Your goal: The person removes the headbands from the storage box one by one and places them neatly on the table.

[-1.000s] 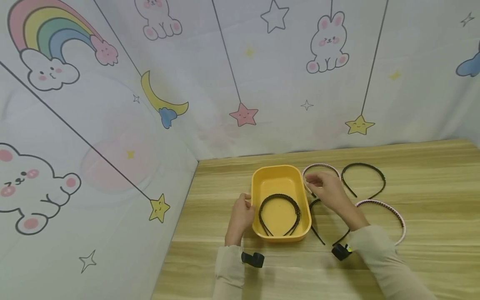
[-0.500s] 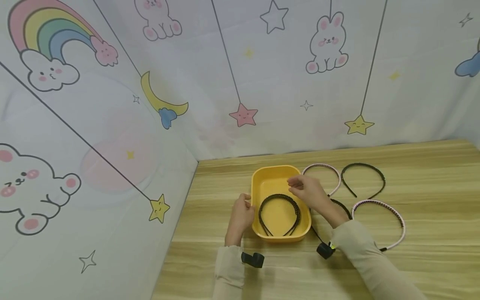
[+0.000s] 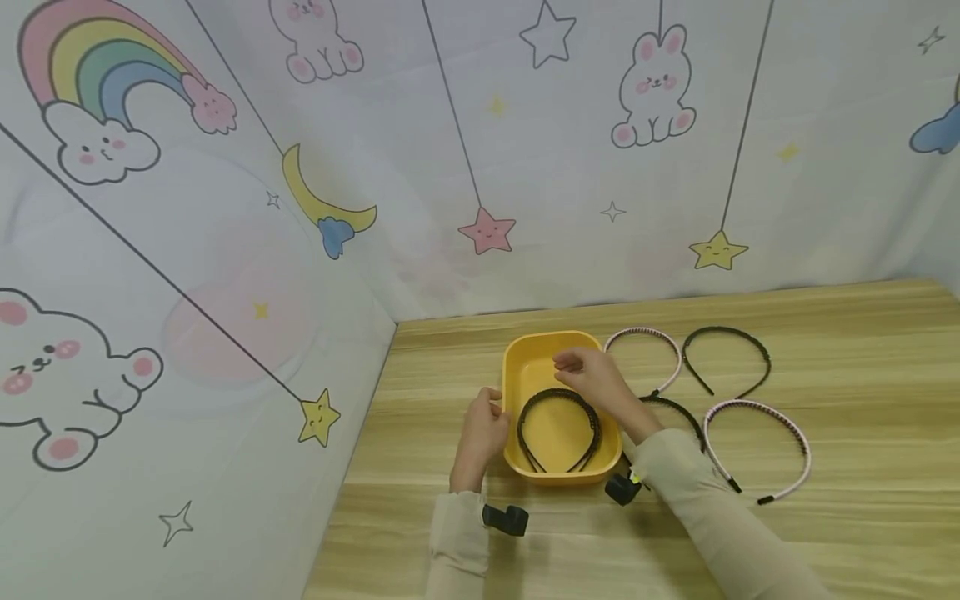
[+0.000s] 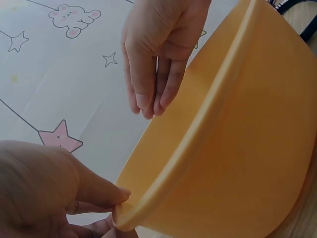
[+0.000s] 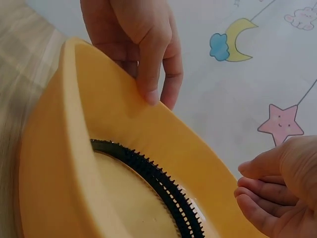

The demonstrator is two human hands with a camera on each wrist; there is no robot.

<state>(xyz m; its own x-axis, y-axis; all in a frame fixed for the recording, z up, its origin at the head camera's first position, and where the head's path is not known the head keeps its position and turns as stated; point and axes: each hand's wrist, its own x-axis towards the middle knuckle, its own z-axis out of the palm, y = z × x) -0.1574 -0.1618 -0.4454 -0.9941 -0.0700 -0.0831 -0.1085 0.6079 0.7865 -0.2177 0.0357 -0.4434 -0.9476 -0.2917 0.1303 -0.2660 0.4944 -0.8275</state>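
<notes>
On the table stands a yellow plastic tub (image 3: 566, 479). My left hand (image 3: 483, 429) holds its left rim, thumb inside and fingers outside, as the left wrist view shows. Black toothed headbands (image 3: 557, 392) lie nested in the near part of the tub, and in the right wrist view they rest along the tub floor. Over the far right part of the tub hovers my right hand (image 3: 600, 379), with loosely bent fingers and nothing between them. In the right wrist view that right hand (image 5: 282, 193) stays apart from the headbands.
Right of the tub lie a pink headband (image 3: 681, 358) and a black one (image 3: 765, 354) at the back. Closer in are another pink headband (image 3: 804, 454) and a black one (image 3: 686, 410), partly hidden by my right arm. Patterned white cloth (image 3: 585, 250) borders the table.
My right hand has moved left, from beside the tub near the back pink headband to above the tub's inside. The left hand keeps its place on the rim.
</notes>
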